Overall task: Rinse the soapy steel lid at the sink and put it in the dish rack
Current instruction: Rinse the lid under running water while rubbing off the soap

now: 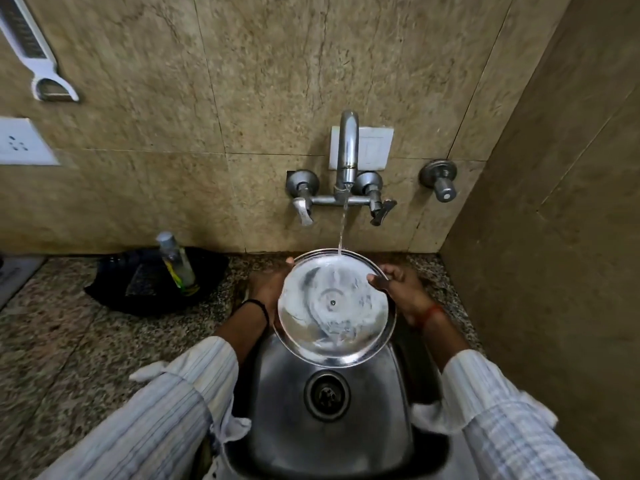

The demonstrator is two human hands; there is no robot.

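A round steel lid [334, 308] with soap foam smeared over its inner face is held tilted above the steel sink [284, 393]. My left hand [268, 284] grips its left rim, mostly hidden behind the lid. On the upper right rim, my right hand [398, 285] holds on with its fingers curled over the edge. A thin stream of water falls from the wall tap [347, 150] and hits the lid's far rim. No dish rack is in view.
A black tray [138, 292] with a clear soap bottle [176, 263] sits on the granite counter left of the sink. A side wall stands close on the right. A peeler [38, 60] hangs on the wall at upper left. The sink drain [327, 394] lies below the lid.
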